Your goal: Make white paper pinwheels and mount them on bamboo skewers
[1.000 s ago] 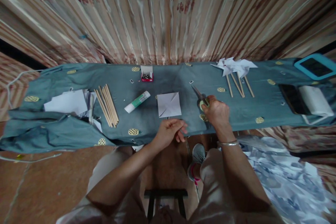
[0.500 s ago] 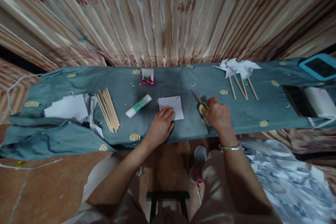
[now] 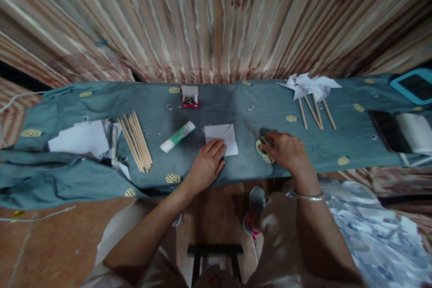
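Observation:
A folded, creased white paper square (image 3: 231, 137) lies on the cloth in front of me. My left hand (image 3: 209, 155) rests on its lower left part, fingers flat and close together. To the right, a pair of scissors (image 3: 256, 135) with pale green handles lies on the cloth, blades slightly apart and pointing away to the left. My right hand (image 3: 285, 147) is at the right handle loop, with thumb and forefinger apart; the other fingers are partly hidden. A glue stick (image 3: 177, 137) with a green label lies left of the paper.
A red box of small metal pins (image 3: 191, 99) stands behind. Wooden sticks (image 3: 137, 144) and white paper sheets (image 3: 81, 139) lie left. Paper pinwheels (image 3: 312, 85) on sticks, a dark phone (image 3: 388, 130) and a blue-framed device (image 3: 413, 85) lie right.
My right hand has drawn back to the right and loosened from the scissors, which now lie flatter with more of their handles showing. My left hand stays on the paper.

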`<act>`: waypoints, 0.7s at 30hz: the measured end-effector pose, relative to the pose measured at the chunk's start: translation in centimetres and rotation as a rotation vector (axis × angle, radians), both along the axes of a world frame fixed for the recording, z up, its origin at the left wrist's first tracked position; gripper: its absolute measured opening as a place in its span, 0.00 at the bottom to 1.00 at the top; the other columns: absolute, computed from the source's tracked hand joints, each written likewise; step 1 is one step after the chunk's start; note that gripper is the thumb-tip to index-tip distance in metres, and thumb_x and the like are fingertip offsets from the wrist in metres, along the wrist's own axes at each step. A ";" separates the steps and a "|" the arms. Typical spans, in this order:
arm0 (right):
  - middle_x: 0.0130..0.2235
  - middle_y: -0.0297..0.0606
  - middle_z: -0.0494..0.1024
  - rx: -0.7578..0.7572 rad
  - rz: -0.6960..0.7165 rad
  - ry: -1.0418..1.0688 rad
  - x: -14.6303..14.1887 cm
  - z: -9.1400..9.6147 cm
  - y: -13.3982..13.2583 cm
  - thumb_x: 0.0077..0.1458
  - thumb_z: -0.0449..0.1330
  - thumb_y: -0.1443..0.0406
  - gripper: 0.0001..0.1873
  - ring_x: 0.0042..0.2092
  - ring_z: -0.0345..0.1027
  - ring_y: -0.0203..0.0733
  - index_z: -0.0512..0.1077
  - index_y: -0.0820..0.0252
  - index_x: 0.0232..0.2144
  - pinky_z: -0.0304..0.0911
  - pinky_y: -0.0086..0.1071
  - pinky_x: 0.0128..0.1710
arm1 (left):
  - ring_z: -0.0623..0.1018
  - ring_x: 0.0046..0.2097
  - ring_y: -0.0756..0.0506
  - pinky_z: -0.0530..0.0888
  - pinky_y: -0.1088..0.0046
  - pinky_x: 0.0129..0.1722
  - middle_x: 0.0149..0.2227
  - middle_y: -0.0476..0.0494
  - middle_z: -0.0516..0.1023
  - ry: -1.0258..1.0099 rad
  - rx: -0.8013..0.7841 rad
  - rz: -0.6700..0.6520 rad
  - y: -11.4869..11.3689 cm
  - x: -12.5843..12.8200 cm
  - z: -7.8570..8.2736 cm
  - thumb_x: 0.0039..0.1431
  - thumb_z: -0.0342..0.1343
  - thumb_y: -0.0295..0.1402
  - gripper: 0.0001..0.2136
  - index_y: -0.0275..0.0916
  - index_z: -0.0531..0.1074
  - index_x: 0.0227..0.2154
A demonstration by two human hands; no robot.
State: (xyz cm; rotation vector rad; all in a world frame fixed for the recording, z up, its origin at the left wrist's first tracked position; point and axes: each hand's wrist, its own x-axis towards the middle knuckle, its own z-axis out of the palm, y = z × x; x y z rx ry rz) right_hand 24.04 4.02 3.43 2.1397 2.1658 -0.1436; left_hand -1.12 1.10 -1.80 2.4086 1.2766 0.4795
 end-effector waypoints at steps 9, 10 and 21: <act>0.55 0.57 0.72 0.358 0.206 0.491 -5.3 -3.0 1.7 0.57 0.59 0.55 0.32 0.57 0.65 0.55 0.64 0.73 0.57 0.60 0.45 0.57 | 0.64 0.62 0.35 0.65 0.50 0.60 0.61 0.29 0.66 -0.039 -0.006 0.000 -0.1 0.0 -0.2 0.63 0.50 0.30 0.20 0.31 0.65 0.57; 0.56 0.57 0.71 0.348 0.227 0.521 -6.0 -3.4 2.0 0.56 0.60 0.55 0.34 0.58 0.64 0.55 0.62 0.74 0.58 0.59 0.46 0.58 | 0.64 0.62 0.35 0.65 0.50 0.60 0.61 0.30 0.66 -0.040 -0.006 0.001 -0.1 0.0 -0.3 0.63 0.50 0.30 0.20 0.32 0.65 0.57; 0.52 0.54 0.74 0.330 0.187 0.614 -7.8 -5.5 4.1 0.51 0.64 0.56 0.36 0.54 0.65 0.58 0.63 0.68 0.58 0.62 0.52 0.54 | 0.66 0.61 0.35 0.67 0.51 0.59 0.59 0.30 0.68 -0.027 0.041 -0.020 0.0 -0.3 -0.7 0.63 0.51 0.31 0.20 0.29 0.65 0.57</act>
